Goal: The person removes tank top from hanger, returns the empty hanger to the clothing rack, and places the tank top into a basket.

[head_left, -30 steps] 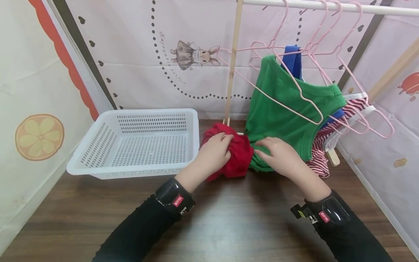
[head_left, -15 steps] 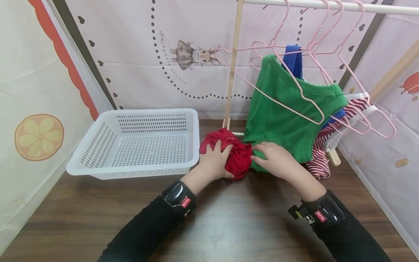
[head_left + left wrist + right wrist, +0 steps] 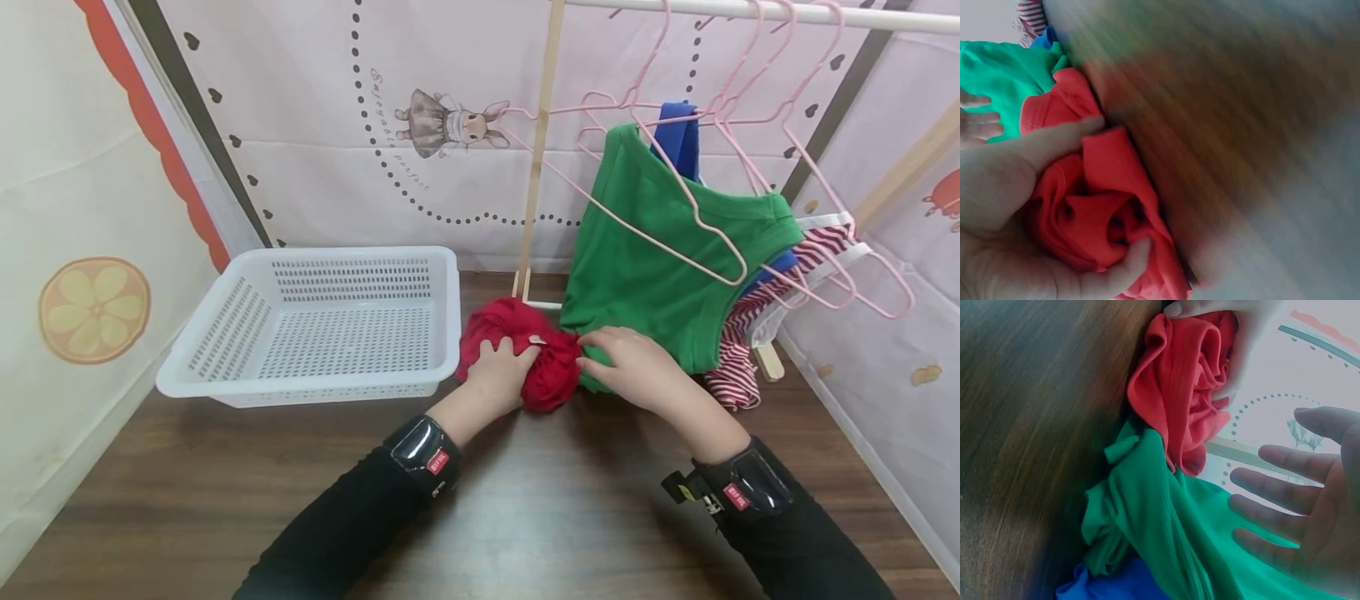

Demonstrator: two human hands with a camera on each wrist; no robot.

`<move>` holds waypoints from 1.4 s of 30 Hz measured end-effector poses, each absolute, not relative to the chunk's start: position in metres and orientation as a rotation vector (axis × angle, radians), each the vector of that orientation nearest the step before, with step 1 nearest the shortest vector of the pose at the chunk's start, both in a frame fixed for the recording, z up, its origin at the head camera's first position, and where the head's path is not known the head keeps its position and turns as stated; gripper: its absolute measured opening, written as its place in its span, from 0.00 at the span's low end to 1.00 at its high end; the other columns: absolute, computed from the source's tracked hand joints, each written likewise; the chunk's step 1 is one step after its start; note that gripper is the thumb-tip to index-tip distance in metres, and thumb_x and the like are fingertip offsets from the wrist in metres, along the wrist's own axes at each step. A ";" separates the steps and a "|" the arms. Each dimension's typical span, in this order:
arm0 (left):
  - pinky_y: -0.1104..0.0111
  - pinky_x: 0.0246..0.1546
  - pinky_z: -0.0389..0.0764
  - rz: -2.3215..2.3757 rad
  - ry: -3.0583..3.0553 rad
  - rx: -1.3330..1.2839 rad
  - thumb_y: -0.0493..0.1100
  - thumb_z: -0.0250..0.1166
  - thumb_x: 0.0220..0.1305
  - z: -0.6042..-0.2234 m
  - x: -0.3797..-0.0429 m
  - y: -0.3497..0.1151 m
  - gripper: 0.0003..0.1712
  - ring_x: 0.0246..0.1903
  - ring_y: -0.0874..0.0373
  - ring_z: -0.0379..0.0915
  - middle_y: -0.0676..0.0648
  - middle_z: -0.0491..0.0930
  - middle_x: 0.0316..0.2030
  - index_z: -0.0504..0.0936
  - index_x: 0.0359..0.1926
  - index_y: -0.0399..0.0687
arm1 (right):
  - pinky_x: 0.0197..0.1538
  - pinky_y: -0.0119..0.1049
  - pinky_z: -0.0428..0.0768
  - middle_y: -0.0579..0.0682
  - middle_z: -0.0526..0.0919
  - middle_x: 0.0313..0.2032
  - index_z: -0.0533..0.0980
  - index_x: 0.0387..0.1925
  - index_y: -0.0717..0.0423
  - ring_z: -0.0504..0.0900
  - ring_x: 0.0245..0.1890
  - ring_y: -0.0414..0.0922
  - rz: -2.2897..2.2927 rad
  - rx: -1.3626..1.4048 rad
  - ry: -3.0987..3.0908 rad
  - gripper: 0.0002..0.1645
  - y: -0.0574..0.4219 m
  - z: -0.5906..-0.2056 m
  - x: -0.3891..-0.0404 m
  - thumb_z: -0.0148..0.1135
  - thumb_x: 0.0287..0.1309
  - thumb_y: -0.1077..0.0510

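Observation:
A bundled red garment (image 3: 553, 377) with a ribbed band (image 3: 1032, 114) lies on the wooden table. My left hand (image 3: 497, 377) grips it from its near left side; in the left wrist view thumb and finger sit on either side of the folds. A small white tag (image 3: 537, 340) shows on top. My right hand (image 3: 632, 364) is held with fingers spread and nothing in them, in front of a green sleeveless top (image 3: 667, 250). That top hangs on a pink hanger (image 3: 652, 242), its lower part reaching down beside the red bundle.
A white perforated basket (image 3: 337, 389) stands on the table to the left. Overhead runs a white rail (image 3: 750, 10) with several pink hangers. Behind the green top hang a blue garment (image 3: 678, 142) and a red-and-white striped one (image 3: 735, 379). A wooden post (image 3: 536, 167) rises behind the bundle.
My left hand has shifted down along the red garment, spread its fingers and taken a fresh grip on it. The bundle is rounder and its tag now shows. My right hand has barely moved.

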State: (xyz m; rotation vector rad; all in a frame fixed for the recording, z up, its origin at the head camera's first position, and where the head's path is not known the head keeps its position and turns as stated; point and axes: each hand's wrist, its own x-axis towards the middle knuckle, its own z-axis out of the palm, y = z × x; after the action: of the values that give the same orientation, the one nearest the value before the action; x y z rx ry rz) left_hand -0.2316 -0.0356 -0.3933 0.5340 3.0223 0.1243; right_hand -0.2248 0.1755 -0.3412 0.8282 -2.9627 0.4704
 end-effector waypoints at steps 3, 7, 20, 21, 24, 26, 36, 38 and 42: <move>0.52 0.40 0.82 0.127 3.013 0.568 0.46 0.79 0.46 -0.392 -0.228 -0.035 0.48 0.55 0.39 0.64 0.36 0.70 0.54 0.67 0.69 0.58 | 0.58 0.53 0.73 0.56 0.81 0.51 0.78 0.55 0.60 0.76 0.54 0.55 0.476 0.817 -2.959 0.24 0.177 -0.340 -0.224 0.61 0.64 0.49; 0.52 0.43 0.81 0.123 2.968 0.626 0.44 0.79 0.44 -0.390 -0.224 -0.036 0.49 0.55 0.40 0.66 0.37 0.71 0.54 0.68 0.69 0.62 | 0.58 0.53 0.73 0.56 0.81 0.50 0.78 0.55 0.60 0.76 0.54 0.55 0.477 0.805 -2.948 0.24 0.178 -0.339 -0.224 0.61 0.64 0.49; 0.55 0.50 0.73 0.450 3.033 0.803 0.37 0.74 0.50 -0.361 -0.211 -0.055 0.32 0.49 0.47 0.71 0.42 0.77 0.47 0.78 0.59 0.56 | 0.61 0.54 0.69 0.57 0.79 0.54 0.77 0.56 0.59 0.73 0.59 0.56 0.551 0.756 -2.905 0.24 0.188 -0.324 -0.219 0.57 0.68 0.48; 0.55 0.50 0.73 0.482 3.036 0.815 0.37 0.74 0.50 -0.358 -0.210 -0.057 0.33 0.50 0.48 0.71 0.42 0.77 0.48 0.77 0.59 0.56 | 0.61 0.54 0.69 0.57 0.79 0.54 0.77 0.57 0.59 0.72 0.59 0.56 0.565 0.748 -2.904 0.24 0.189 -0.322 -0.219 0.57 0.68 0.48; 0.58 0.48 0.75 0.588 3.037 0.840 0.36 0.75 0.49 -0.346 -0.206 -0.062 0.35 0.50 0.49 0.69 0.43 0.75 0.50 0.76 0.60 0.56 | 0.61 0.55 0.68 0.57 0.79 0.55 0.76 0.57 0.58 0.72 0.60 0.56 0.604 0.739 -2.895 0.23 0.190 -0.314 -0.219 0.56 0.68 0.48; 0.59 0.47 0.75 0.646 3.042 0.871 0.36 0.75 0.49 -0.339 -0.203 -0.066 0.36 0.50 0.50 0.69 0.44 0.74 0.51 0.76 0.61 0.56 | 0.61 0.55 0.68 0.57 0.78 0.55 0.76 0.56 0.58 0.72 0.60 0.56 0.636 0.739 -2.880 0.23 0.191 -0.309 -0.219 0.56 0.69 0.48; 0.59 0.49 0.76 1.077 3.010 0.985 0.34 0.74 0.51 -0.316 -0.200 -0.081 0.31 0.50 0.53 0.70 0.45 0.75 0.48 0.78 0.58 0.53 | 0.60 0.54 0.69 0.56 0.79 0.52 0.77 0.54 0.59 0.74 0.57 0.54 0.774 0.733 -2.743 0.21 0.190 -0.292 -0.224 0.55 0.70 0.49; 0.60 0.46 0.78 1.175 2.981 0.983 0.34 0.73 0.52 -0.313 -0.199 -0.086 0.30 0.49 0.54 0.70 0.45 0.75 0.48 0.79 0.58 0.52 | 0.59 0.53 0.69 0.56 0.79 0.52 0.78 0.54 0.59 0.74 0.56 0.53 0.796 0.733 -2.718 0.21 0.188 -0.291 -0.225 0.54 0.70 0.49; 0.60 0.45 0.78 1.328 2.947 0.960 0.34 0.73 0.53 -0.306 -0.195 -0.099 0.28 0.50 0.55 0.69 0.46 0.75 0.48 0.79 0.57 0.51 | 0.59 0.53 0.70 0.56 0.80 0.51 0.78 0.53 0.59 0.75 0.56 0.53 0.832 0.735 -2.686 0.20 0.185 -0.289 -0.225 0.54 0.70 0.50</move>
State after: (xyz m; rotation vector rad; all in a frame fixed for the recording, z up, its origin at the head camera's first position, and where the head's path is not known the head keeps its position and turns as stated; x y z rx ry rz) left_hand -0.1946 -0.0993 -0.3061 0.9595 2.9472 1.3278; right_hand -0.2250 0.1846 -0.2886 0.7354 -2.6864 0.8319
